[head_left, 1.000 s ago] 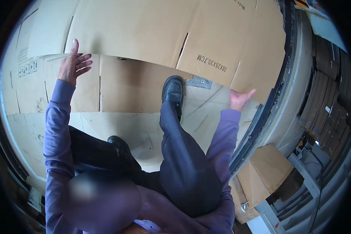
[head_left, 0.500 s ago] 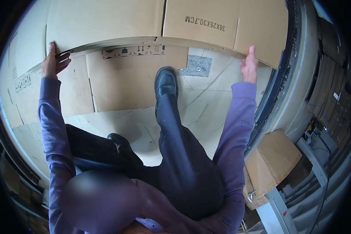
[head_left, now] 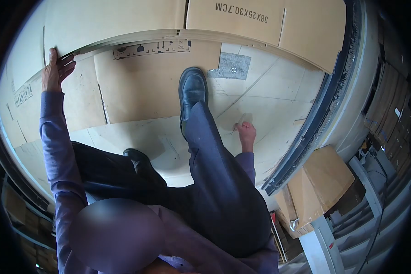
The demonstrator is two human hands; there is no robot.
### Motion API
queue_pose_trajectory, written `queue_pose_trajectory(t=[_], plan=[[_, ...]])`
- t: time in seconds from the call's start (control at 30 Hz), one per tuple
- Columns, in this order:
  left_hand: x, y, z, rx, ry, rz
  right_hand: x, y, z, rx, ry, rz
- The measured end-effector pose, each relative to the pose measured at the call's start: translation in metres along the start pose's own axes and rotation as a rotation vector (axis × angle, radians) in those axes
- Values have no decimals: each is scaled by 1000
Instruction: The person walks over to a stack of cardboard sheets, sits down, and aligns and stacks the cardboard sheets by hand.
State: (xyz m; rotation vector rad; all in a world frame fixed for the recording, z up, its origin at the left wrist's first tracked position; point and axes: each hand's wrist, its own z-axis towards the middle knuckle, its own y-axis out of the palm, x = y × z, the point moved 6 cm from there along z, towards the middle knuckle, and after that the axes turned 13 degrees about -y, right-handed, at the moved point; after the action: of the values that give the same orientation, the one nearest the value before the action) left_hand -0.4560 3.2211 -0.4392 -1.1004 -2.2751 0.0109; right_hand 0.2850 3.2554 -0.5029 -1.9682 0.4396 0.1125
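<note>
A stack of flattened cardboard boxes (head_left: 236,22), printed "38X25X30.7CM", spans the top of the head view, its layered front edge facing me. At the stack's left end is my left hand (head_left: 53,73), thumb on top and fingers under the edge. My right hand (head_left: 246,133) is away from the cardboard, over the pale floor right of my forward shoe. Its fingers are curled in, and nothing shows in them. Beneath the stack's edge, another flat cardboard sheet (head_left: 141,86) with printed handling symbols lies on the floor.
My forward shoe (head_left: 193,86) stands partly on the lower sheet. A grey patch (head_left: 234,66) marks the floor. Along the right runs a dark metal edge (head_left: 301,141); beyond it are a brown carton (head_left: 326,178) and grey metal framework (head_left: 367,187).
My right hand has let go of the stack's right end and come back toward my body. My left hand stays at the left end; the stack sits slightly farther up in view.
</note>
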Motion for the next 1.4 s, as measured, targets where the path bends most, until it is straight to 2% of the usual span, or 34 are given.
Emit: queue_pose_trajectory(t=[0.03,0.13,0.23,0.33,0.43,0.53,0.63,0.77,0.83,0.93,1.03,1.1,1.17,1.23,1.33,1.37,1.4], plan=[[1,0,1,3,12,-9,-6,3,0,-46,-31,-108],[-1,1,1,-16,1,-14,-10,2,4,-63,104,-233],[-1,7,-4,-42,28,-24,-5,-7,14,99,107,-69],[-1,10,-8,-51,47,-32,-14,-10,42,241,16,287],[-2,9,-6,-55,40,-36,-99,-35,59,372,-189,455],[-1,8,-6,-51,48,-24,-101,-16,79,287,-100,488],[-1,8,-7,-44,33,-21,-93,-2,94,264,28,290],[-6,1,0,-78,64,-35,-90,-3,105,206,79,116],[-17,-4,0,-46,16,-26,-93,-9,109,160,80,-7],[-22,-13,2,-34,28,-6,-68,11,117,52,212,327],[-25,-22,9,-93,75,-38,-65,7,115,-81,284,173],[-22,-21,5,-114,76,-49,-42,9,115,-53,261,16],[-16,-19,-6,-162,73,-9,-45,-9,92,-126,272,155],[-10,-17,-19,-201,66,40,-40,-20,70,80,236,627],[-12,-22,-28,-316,4,-160,-17,-39,63,371,289,854],[-11,-22,-28,-358,-13,-249,-7,-44,63,384,310,879],[-12,-24,-25,-301,-60,-272,1,-53,67,397,323,907]])
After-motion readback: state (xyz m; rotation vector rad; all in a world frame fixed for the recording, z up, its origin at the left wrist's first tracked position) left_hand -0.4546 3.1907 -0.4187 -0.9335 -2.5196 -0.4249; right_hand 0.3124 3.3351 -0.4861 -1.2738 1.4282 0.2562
